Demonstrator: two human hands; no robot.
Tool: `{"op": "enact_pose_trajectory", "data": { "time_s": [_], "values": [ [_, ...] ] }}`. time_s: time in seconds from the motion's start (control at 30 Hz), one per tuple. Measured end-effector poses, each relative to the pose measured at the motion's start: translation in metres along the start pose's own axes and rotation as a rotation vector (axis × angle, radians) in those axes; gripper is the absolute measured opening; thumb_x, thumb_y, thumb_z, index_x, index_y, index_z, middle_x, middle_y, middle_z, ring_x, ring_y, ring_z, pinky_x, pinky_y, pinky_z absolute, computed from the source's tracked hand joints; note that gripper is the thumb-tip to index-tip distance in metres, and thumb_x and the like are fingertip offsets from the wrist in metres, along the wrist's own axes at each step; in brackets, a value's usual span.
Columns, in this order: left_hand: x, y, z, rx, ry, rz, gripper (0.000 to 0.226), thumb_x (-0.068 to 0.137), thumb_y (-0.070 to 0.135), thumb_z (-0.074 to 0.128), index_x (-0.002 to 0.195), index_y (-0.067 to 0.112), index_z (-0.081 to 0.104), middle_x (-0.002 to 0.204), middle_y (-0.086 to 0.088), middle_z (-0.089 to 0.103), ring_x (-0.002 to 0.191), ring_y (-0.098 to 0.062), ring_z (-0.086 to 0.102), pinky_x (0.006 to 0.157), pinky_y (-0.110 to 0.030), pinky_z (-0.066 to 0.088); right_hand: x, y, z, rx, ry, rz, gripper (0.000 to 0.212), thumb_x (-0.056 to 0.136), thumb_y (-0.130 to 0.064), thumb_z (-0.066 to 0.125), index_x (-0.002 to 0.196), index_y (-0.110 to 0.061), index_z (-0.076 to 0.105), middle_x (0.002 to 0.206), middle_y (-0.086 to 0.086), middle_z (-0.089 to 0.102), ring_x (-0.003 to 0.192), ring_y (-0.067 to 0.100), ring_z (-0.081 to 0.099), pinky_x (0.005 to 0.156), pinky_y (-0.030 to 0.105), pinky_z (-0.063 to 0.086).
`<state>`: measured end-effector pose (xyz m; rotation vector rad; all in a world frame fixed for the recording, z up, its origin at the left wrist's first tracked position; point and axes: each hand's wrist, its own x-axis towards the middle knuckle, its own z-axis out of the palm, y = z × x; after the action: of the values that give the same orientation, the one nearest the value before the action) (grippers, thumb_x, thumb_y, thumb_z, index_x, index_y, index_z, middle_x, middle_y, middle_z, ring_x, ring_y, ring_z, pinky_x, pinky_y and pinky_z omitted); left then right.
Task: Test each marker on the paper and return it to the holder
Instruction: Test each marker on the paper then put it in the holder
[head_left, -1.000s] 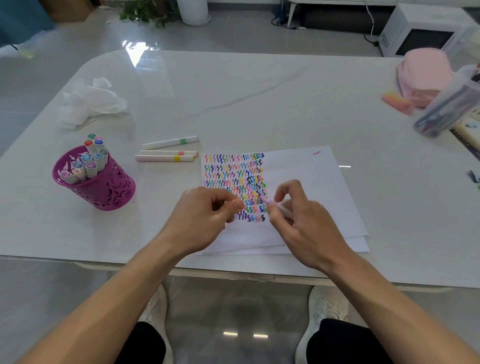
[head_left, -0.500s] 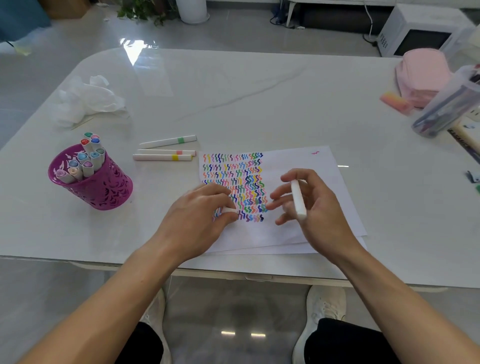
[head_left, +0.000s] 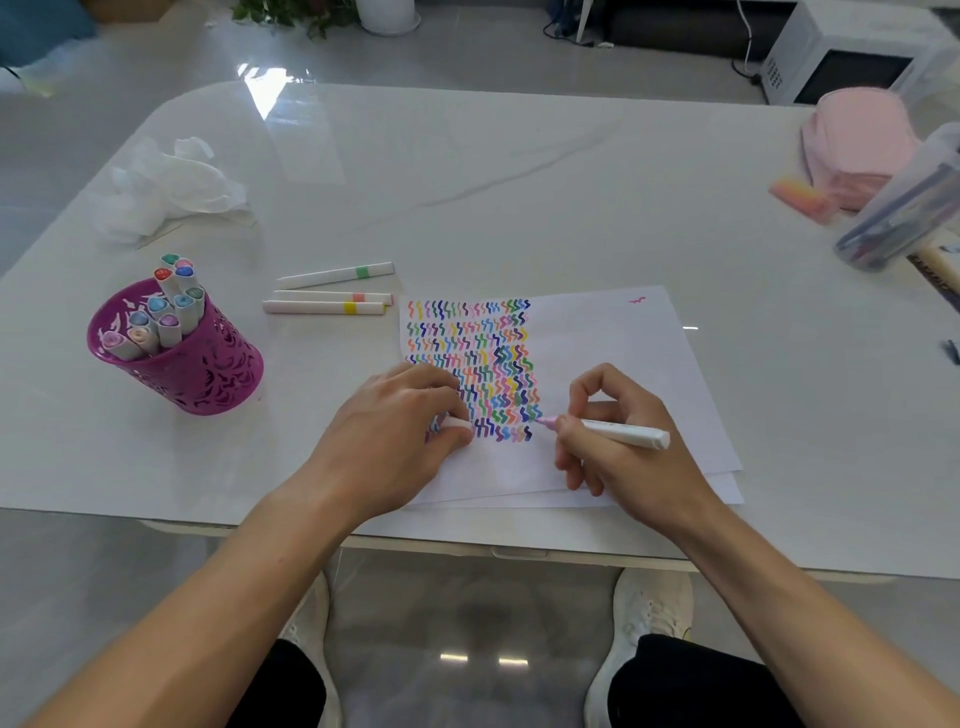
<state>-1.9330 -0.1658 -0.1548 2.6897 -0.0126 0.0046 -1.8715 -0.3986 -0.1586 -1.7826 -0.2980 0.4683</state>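
Note:
A white paper (head_left: 613, 353) lies on the table, its left part filled with rows of coloured squiggles. My right hand (head_left: 618, 441) grips a white marker (head_left: 623, 432) with a pink tip, the tip touching the paper at the lower right end of the squiggles. My left hand (head_left: 395, 431) rests on the paper's lower left and holds the marker's white cap (head_left: 457, 423) in curled fingers. A purple perforated holder (head_left: 202, 364) with several capped markers stands at the left. Three white markers (head_left: 332, 291) lie between the holder and the paper.
A crumpled white tissue (head_left: 166, 192) lies at the back left. A pink pouch (head_left: 857, 145), an orange-pink eraser (head_left: 800, 200) and a clear pen case (head_left: 904, 218) sit at the right edge. The table's front edge runs just below my wrists.
My right hand turned the marker over from upright to a writing grip and set its pink tip on the paper. My left hand stayed on the paper with the cap.

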Motion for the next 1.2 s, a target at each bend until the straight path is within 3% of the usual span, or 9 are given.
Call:
{"op": "enact_pose_trajectory", "data": {
  "time_s": [0.17, 0.87, 1.0, 1.2],
  "values": [
    [0.0005, 0.0013, 0.0002, 0.003, -0.013, 0.005, 0.019, 0.096, 0.040, 0.060, 0.102, 0.029, 0.074, 0.126, 0.014, 0.063, 0.119, -0.009, 0.053, 0.102, -0.035, 0.046, 0.0002, 0.0058, 0.0027, -0.041, 0.013, 0.013, 0.023, 0.092, -0.008, 0.072, 0.084, -0.012, 0.051, 0.065, 0.014, 0.070, 0.050, 0.027, 0.063, 0.049, 0.034, 0.049],
    [0.0008, 0.0025, -0.0017, 0.012, -0.049, -0.029, 0.020, 0.098, 0.040, 0.058, 0.106, 0.030, 0.073, 0.128, 0.017, 0.059, 0.119, -0.005, 0.049, 0.097, -0.026, 0.043, -0.0001, 0.0065, 0.0055, -0.100, 0.062, 0.047, 0.026, 0.090, -0.008, 0.073, 0.079, -0.010, 0.049, 0.061, 0.011, 0.069, 0.046, 0.022, 0.061, 0.045, 0.024, 0.044],
    [0.0004, 0.0023, -0.0011, 0.013, -0.048, -0.035, 0.019, 0.098, 0.040, 0.058, 0.107, 0.030, 0.072, 0.129, 0.017, 0.058, 0.118, -0.004, 0.049, 0.096, -0.026, 0.044, 0.0003, 0.0053, 0.0044, -0.096, 0.065, 0.048, 0.025, 0.088, -0.005, 0.072, 0.078, -0.007, 0.049, 0.060, 0.013, 0.069, 0.045, 0.020, 0.061, 0.047, 0.031, 0.047],
    [-0.0001, 0.0031, -0.0010, 0.012, -0.049, -0.042, 0.021, 0.097, 0.041, 0.059, 0.109, 0.029, 0.070, 0.130, 0.016, 0.058, 0.119, -0.005, 0.048, 0.095, -0.026, 0.046, -0.0001, 0.0040, 0.0040, -0.099, 0.067, 0.059, 0.028, 0.087, -0.006, 0.075, 0.077, -0.008, 0.048, 0.060, 0.012, 0.070, 0.044, 0.021, 0.058, 0.046, 0.030, 0.046]
  ]
}}
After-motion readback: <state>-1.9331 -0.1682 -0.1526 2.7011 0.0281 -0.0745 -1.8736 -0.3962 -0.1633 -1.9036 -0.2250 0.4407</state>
